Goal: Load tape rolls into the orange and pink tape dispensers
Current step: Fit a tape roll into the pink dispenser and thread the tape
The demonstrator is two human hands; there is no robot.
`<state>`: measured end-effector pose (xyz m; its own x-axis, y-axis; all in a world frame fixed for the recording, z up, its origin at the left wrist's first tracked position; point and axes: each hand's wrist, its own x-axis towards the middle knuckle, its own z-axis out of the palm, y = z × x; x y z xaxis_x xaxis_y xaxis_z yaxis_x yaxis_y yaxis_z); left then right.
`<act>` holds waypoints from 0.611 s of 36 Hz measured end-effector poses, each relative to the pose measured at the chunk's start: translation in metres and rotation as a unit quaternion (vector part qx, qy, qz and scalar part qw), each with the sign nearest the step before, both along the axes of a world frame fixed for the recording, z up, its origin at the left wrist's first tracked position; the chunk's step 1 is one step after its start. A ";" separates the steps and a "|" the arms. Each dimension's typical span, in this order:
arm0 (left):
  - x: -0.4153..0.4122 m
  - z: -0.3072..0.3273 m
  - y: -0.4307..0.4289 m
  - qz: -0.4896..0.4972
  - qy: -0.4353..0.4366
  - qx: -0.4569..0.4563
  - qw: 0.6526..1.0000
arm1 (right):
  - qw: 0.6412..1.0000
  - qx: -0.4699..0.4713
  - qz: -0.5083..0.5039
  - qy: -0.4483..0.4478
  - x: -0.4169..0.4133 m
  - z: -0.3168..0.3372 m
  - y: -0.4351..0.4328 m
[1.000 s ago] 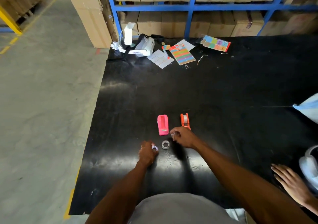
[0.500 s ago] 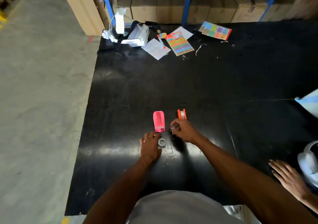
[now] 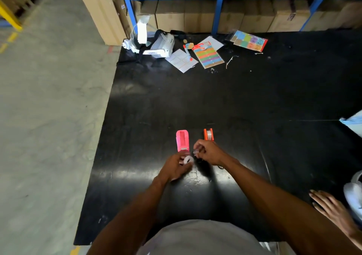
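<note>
The pink tape dispenser (image 3: 182, 140) stands on the black table (image 3: 254, 98), its open slot facing up with no roll visible in it. To its right the orange tape dispenser (image 3: 208, 134) holds a clear tape roll. My left hand (image 3: 175, 166) grips a small clear tape roll (image 3: 188, 159) just below the pink dispenser. My right hand (image 3: 207, 151) is closed on a small clear piece (image 3: 195, 152), right next to the roll and in front of the orange dispenser.
At the table's far edge lie a white headset (image 3: 160, 44), white label sheets (image 3: 181, 60), a striped colour card (image 3: 208, 55) and a coloured-squares pack (image 3: 248, 40). Another person's hand (image 3: 331, 207) rests at the right. Cardboard boxes fill blue shelving (image 3: 217, 5) behind.
My left hand has picked the tape roll up off the table and raised it toward my right hand. The right hand stayed near the orange dispenser.
</note>
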<state>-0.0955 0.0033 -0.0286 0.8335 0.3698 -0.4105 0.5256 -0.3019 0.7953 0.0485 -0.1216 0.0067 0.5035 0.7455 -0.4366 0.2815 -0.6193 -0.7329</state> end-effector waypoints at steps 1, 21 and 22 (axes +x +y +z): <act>0.001 0.001 -0.001 0.009 0.002 -0.023 1.000 | 1.000 0.004 0.003 -0.005 -0.001 0.001 0.000; -0.013 0.027 -0.002 0.016 0.002 -0.067 0.998 | 0.996 0.061 0.010 -0.065 -0.021 0.027 -0.013; -0.012 0.028 -0.002 0.021 -0.001 -0.067 0.998 | 0.996 0.061 0.016 -0.065 -0.023 0.027 -0.013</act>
